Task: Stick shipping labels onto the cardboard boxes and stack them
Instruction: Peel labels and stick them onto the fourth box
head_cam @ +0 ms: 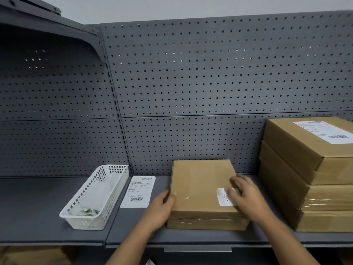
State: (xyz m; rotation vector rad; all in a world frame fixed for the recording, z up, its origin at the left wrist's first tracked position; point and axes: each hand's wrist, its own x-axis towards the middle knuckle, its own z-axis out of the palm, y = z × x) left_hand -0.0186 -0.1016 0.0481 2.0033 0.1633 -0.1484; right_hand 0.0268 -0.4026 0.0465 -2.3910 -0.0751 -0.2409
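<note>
On the grey metal shelf [38, 207], the left hand [159, 206] is gripping the left edge of the flat brown cardboard box [200, 186]; the right hand [246, 196] is resting on top, fingers relaxed. Just left, nearer the left hand, the white printed shipping label [138, 192] is lying lengthwise near-to-far, beside a white plastic basket [84, 223] holding crumpled paper [101, 190].

- Cardboard box [200, 186]: matt brown, with glossy clear tape [206, 219] along its front.
- Basket [114, 196], left of the box: smooth white plastic lattice.
- Shelf [38, 207] under the box: matt grey painted metal.
</note>
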